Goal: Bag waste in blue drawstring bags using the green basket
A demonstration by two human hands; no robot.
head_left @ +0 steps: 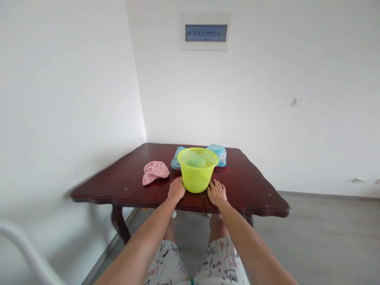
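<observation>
A yellow-green perforated plastic basket [196,180] stands upright on the dark red wooden table [246,194], close to its front edge. My left hand [177,189] rests on the tabletop against the left of the basket's base, its fingers foreshortened and partly hidden. On the other side lies my right hand [217,192], palm down with fingers apart, its thumb side near or touching the base. Neither hand grips the basket. Behind it sit a blue plastic bag [175,159] and another light blue bag [218,151] with pinkish contents; the basket partly hides both.
A crumpled pink cloth [155,171] lies on the table left of the basket. A red cord [222,169] shows beside the right bag. White walls meet behind the table, with a breaker panel [206,33] above. A white curved rail [23,245] is at lower left.
</observation>
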